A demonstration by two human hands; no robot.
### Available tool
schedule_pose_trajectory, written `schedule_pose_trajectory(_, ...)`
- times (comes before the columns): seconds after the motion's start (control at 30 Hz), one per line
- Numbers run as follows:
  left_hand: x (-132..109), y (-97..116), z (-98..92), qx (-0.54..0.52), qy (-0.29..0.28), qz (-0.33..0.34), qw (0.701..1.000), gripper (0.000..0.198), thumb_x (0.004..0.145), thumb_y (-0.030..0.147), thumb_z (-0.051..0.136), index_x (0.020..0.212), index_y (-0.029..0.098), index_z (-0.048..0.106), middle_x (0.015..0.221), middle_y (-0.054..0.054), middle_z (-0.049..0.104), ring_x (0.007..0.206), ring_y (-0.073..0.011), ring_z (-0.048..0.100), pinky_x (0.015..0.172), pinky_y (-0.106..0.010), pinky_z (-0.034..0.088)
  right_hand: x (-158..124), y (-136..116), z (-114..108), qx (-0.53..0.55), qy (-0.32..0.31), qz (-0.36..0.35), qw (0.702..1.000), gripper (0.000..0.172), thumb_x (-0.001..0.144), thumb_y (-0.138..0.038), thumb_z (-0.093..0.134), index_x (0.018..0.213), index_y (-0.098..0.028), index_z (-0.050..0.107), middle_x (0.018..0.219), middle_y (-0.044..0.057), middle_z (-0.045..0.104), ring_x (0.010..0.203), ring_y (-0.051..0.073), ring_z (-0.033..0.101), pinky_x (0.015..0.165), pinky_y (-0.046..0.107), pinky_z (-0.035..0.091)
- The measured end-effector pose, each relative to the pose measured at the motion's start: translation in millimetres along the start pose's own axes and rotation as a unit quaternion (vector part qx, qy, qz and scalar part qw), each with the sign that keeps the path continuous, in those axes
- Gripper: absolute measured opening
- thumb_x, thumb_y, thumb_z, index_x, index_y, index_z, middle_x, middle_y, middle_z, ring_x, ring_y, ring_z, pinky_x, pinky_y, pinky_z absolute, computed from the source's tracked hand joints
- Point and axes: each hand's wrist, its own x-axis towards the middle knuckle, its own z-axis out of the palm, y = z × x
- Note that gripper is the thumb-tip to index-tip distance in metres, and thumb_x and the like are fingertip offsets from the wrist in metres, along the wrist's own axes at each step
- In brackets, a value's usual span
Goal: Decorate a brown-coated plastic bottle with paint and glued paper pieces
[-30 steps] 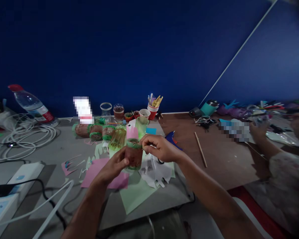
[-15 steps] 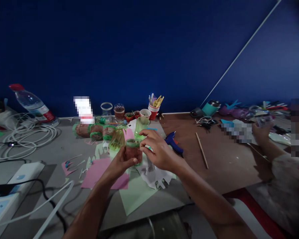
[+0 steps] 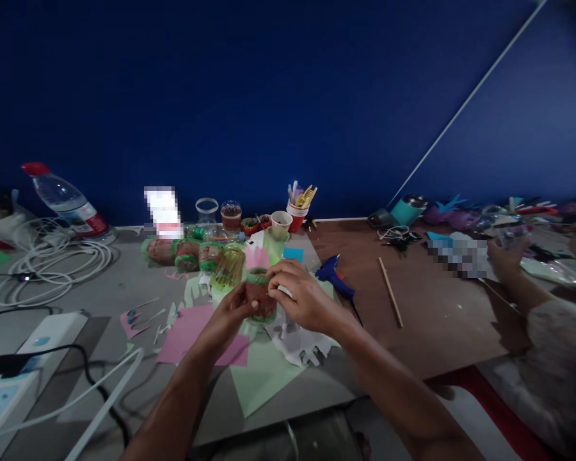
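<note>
A small brown-wrapped cup (image 3: 262, 299) with green bands at its rim and base is held upright over the papers. My left hand (image 3: 231, 308) is closed around its left side, with the thumb across the front. The curled fingers of my right hand (image 3: 297, 289) press on the upper right side of the cup and hide part of it. Pink paper strips (image 3: 257, 257) stand just behind the rim. Under and around my hands lie a pink sheet (image 3: 187, 333), a pale green sheet (image 3: 262, 384) and cut white paper (image 3: 300, 342).
Several brown and green wrapped bottle pieces (image 3: 185, 254) lie behind my left hand. A blue glue gun (image 3: 333, 275) and a wooden stick (image 3: 390, 291) lie to the right. A power strip (image 3: 33, 358) and white cables sit at left. A co-worker's hand (image 3: 506, 256) works at right.
My right fingers have come down from above the rim to the cup's upper side. The cup has shifted slightly right, and more of a blue paper behind my right hand shows.
</note>
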Motion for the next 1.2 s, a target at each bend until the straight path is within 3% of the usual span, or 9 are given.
schedule_pose_trajectory(0.13, 0.7, 0.7, 4.9, -0.004, 0.015, 0.000, 1.000, 0.028, 0.072, 0.027, 0.072, 0.098, 0.019, 0.066, 0.094, -0.005, 0.067, 0.090, -0.0215, 0.060, 0.078, -0.029, 0.045, 2.0, 1.1, -1.2, 0.001, -0.011, 0.007, 1.000, 0.013, 0.086, -0.009, 0.050, 0.078, -0.018, 0.056, 0.091, 0.009, 0.062, 0.093, 0.021, 0.056, 0.086, 0.038, 0.043)
schedule_pose_trajectory(0.43, -0.9, 7.9, 17.4, 0.076, -0.002, -0.031, 0.997, 0.025, 0.066, 0.034, 0.078, 0.076, 0.016, 0.064, 0.072, -0.003, 0.064, 0.069, -0.0178, 0.057, 0.066, -0.028, 0.044, 0.4, 3.9, 2.3, -0.014, -0.023, 0.013, 1.000, 0.014, 0.086, -0.008, 0.051, 0.077, -0.017, 0.057, 0.091, 0.009, 0.063, 0.091, 0.021, 0.057, 0.089, 0.039, 0.044)
schedule_pose_trajectory(0.67, 0.0, 1.8, 14.8, 0.028, 0.043, -0.004, 0.999, 0.019, 0.069, 0.032, 0.074, 0.072, 0.016, 0.064, 0.068, -0.001, 0.062, 0.069, -0.0168, 0.057, 0.066, -0.027, 0.043, -6.9, -3.2, -2.4, 0.035, 0.005, 0.074, 0.997, 0.012, 0.086, -0.012, 0.051, 0.079, -0.018, 0.059, 0.126, 0.015, 0.052, 0.121, 0.025, 0.049, 0.096, 0.042, 0.042)
schedule_pose_trajectory(0.8, 1.6, 2.0, 12.8, -0.031, 0.055, -0.007, 0.998, 0.027, 0.068, 0.034, 0.074, 0.088, 0.016, 0.069, 0.084, -0.006, 0.069, 0.084, -0.0220, 0.062, 0.077, -0.031, 0.046, -21.2, 0.0, -2.1, 0.050, 0.016, 0.109, 0.993, 0.013, 0.086, -0.013, 0.052, 0.078, -0.018, 0.060, 0.119, 0.012, 0.055, 0.117, 0.024, 0.052, 0.094, 0.040, 0.043)
schedule_pose_trajectory(0.87, 2.0, 4.4, 11.8, -0.048, 0.099, 0.005, 0.994, 0.032, 0.065, 0.034, 0.076, 0.091, 0.016, 0.070, 0.089, -0.007, 0.071, 0.086, -0.0220, 0.063, 0.078, -0.031, 0.047, -28.6, 4.7, 3.0, 0.048, -0.002, 0.113, 0.992, 0.012, 0.085, -0.011, 0.054, 0.077, -0.018, 0.061, 0.110, 0.011, 0.058, 0.108, 0.022, 0.055, 0.090, 0.037, 0.045)
schedule_pose_trajectory(1.0, 1.4, 11.2, 10.8, -0.060, 0.184, 0.020, 0.981, 0.030, 0.059, 0.033, 0.081, 0.082, 0.018, 0.070, 0.078, -0.002, 0.071, 0.072, -0.0174, 0.063, 0.066, -0.026, 0.048, -34.5, 12.6, 20.5, -0.001, -0.086, 0.088, 0.992, 0.012, 0.081, -0.007, 0.058, 0.075, -0.016, 0.063, 0.092, 0.009, 0.063, 0.094, 0.021, 0.057, 0.088, 0.035, 0.043)
schedule_pose_trajectory(1.1, 1.3, 13.6, 10.9, -0.081, 0.192, 0.013, 0.978, 0.031, 0.055, 0.033, 0.084, 0.079, 0.019, 0.069, 0.075, 0.000, 0.071, 0.068, -0.0153, 0.062, 0.062, -0.024, 0.047, -30.7, 15.2, 33.6, -0.067, -0.171, 0.074, 0.980, 0.010, 0.081, -0.009, 0.059, 0.074, -0.014, 0.065, 0.086, 0.009, 0.064, 0.090, 0.021, 0.056, 0.087, 0.036, 0.040)
schedule_pose_trajectory(1.2, 1.6, 12.6, 11.7, -0.083, 0.189, 0.014, 0.978, 0.032, 0.055, 0.032, 0.084, 0.080, 0.019, 0.070, 0.077, 0.000, 0.071, 0.068, -0.0145, 0.062, 0.062, -0.023, 0.047, -26.2, 19.3, 44.9, -0.130, -0.213, 0.058, 0.967, 0.013, 0.083, -0.015, 0.058, 0.073, -0.013, 0.066, 0.082, 0.009, 0.062, 0.090, 0.022, 0.053, 0.085, 0.036, 0.038)
